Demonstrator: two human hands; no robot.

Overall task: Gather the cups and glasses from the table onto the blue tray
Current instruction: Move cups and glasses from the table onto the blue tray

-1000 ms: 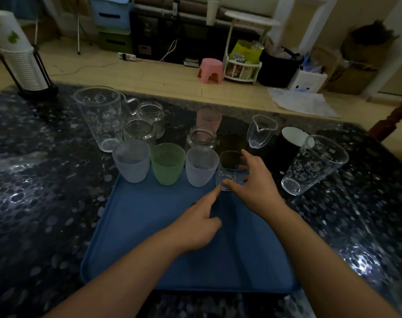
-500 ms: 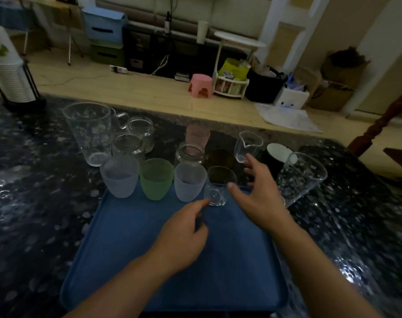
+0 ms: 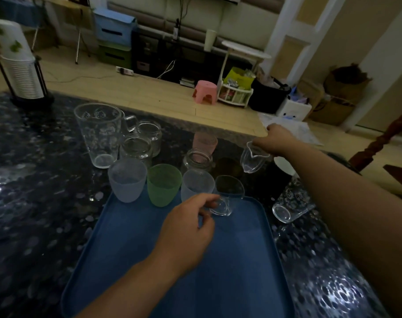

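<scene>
The blue tray (image 3: 149, 260) is taken as the landmark; its near edge is cut off by the bottom of the frame. Along its far edge four vessels are lined up: a frosted cup (image 3: 127, 181) at the far left corner, a green cup (image 3: 164, 184) beside it, a second frosted cup (image 3: 196, 187), and a small clear glass (image 3: 227, 195) toward the far right corner. Whether the first three stand fully on the tray or straddle its rim cannot be made out in the dim light.

The small clear glass is tilted, and its base is pinched by the curled fingers of the left hand (image 3: 188, 228) above the tray's middle.

Beyond the tray's far right corner, a small spouted glass pitcher (image 3: 252, 160) is grasped at its rim by the right hand (image 3: 277, 140); the fingertips are hidden behind the glass. It is seen above the dark table (image 3: 23, 203), and whether it is lifted cannot be told.

Beyond the tray's far edge a glass jar (image 3: 197, 160), a pink cup (image 3: 205, 142) and a dark, barely legible cup (image 3: 227, 166) are seen. Left of these stand a large handled glass mug (image 3: 99, 134) and two more jars (image 3: 135, 148) (image 3: 149, 134). Right of the tray a patterned glass (image 3: 291, 203) lies tipped, partly hidden by the right forearm, as is a white-rimmed dark cup (image 3: 283, 166).
</scene>
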